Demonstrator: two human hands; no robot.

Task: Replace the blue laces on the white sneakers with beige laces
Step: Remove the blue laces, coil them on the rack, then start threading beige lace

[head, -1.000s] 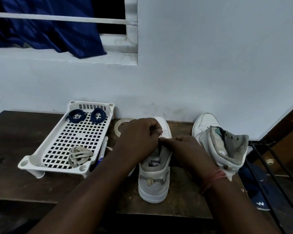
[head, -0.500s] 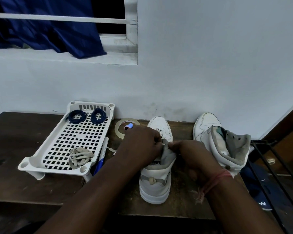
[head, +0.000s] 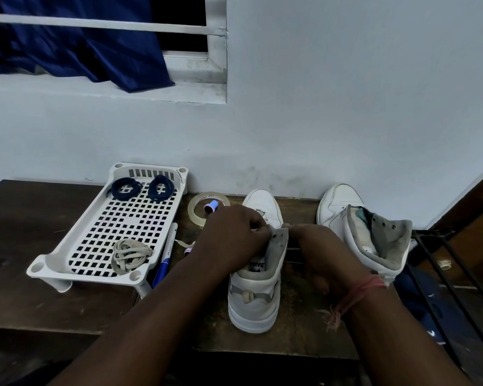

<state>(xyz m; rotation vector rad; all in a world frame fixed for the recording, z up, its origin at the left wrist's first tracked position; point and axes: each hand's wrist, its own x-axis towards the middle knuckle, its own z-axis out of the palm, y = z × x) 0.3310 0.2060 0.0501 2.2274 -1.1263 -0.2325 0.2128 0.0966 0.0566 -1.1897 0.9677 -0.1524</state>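
Note:
A white sneaker (head: pixel 253 299) stands mid-table, heel toward me, with no lace showing in its eyelet flap (head: pixel 278 238). My left hand (head: pixel 230 238) pinches at that flap from the left. A beige lace (head: pixel 185 243) trails out from under it. My right hand (head: pixel 317 247) grips the flap's top edge from the right. The second white sneaker (head: pixel 374 240) stands unlaced to the right. In the white tray (head: pixel 53 264) lie two coiled blue laces (head: pixel 126 188) and a bundled beige lace (head: pixel 130 254).
A tape roll (head: pixel 195 214) with a small blue cap (head: pixel 211 206) inside lies behind my left hand. A blue pen (head: pixel 164 259) rests beside the tray. A black metal rack (head: pixel 455 274) stands off the table's right edge. The wall is close behind.
Both hands have slid back along the sneaker toward me, from near the toe to the eyelet flap. The tape roll and blue cap have come into view.

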